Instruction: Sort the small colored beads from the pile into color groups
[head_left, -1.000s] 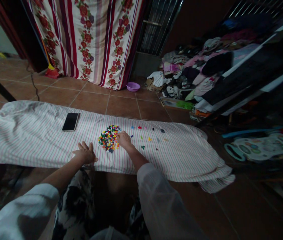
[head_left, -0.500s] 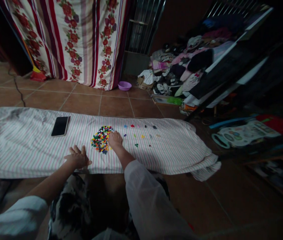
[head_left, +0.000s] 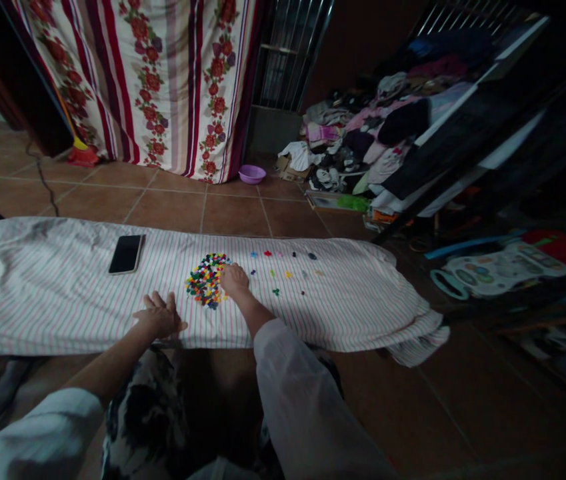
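A pile of small multicoloured pieces [head_left: 205,283], too small to name, is spread on the striped cloth [head_left: 353,310] in front of me. My right hand [head_left: 235,279] is at the pile's right edge with its fingers curled down; whether a piece is between the fingertips is hidden. My left hand [head_left: 160,315] rests flat near the cloth's front edge, fingers spread, holding nothing. Right of the pile lie small groups sorted by colour, among them a red group [head_left: 267,253], a yellow group [head_left: 289,274], a dark green group [head_left: 276,292] and a dark grey group [head_left: 311,256].
A phone [head_left: 127,254] lies on the cloth left of the pile. Beyond, on the tiled floor, are a purple basin [head_left: 252,175], a red broom head [head_left: 83,156] and a heap of clothes [head_left: 363,133]. A toy panel [head_left: 503,267] stands at the right.
The whole view has shifted slightly, moving everything a little to the right. My right hand stays at the pile's right edge, and my left hand remains spread on the cloth.
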The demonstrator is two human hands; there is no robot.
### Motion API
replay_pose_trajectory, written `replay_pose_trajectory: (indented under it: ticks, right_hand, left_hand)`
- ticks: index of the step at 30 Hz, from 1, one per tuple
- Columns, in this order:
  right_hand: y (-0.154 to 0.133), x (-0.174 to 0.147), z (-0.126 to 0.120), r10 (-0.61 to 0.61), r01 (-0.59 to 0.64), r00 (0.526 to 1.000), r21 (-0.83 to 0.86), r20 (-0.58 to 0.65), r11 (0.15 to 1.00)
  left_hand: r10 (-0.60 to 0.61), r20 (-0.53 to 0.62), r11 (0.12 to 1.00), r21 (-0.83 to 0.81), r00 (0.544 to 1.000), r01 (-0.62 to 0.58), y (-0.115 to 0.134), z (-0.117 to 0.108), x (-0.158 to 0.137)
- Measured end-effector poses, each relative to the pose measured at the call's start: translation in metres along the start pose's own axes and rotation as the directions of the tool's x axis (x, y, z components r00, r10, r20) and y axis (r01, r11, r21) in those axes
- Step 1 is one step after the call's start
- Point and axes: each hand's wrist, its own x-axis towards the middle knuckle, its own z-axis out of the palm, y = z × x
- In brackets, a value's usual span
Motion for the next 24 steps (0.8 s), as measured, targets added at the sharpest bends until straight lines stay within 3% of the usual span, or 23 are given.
replay_pose_trajectory:
  ticks: [12,19,24]
  right_hand:
    - [0.022,0.005,0.008,-0.032,0.049,0.995,0.186,-0.096,0.981]
    - [0.055,0.001,0.008,-0.084,0.13,0.977,0.234,-0.195,0.963]
    - [0.083,-0.003,-0.003,-0.046,0.096,0.969,0.199,-0.243,0.975]
  left_hand:
    - [-0.002,-0.013,0.999,-0.039,1.0,0.002,-0.002,0.001,0.0]
    - [-0.001,-0.001,0.999,-0.052,1.0,0.001,-0.003,0.0,0.001]
    - [0.053,-0.041,0.997,-0.055,0.998,-0.055,-0.007,0.003,0.004]
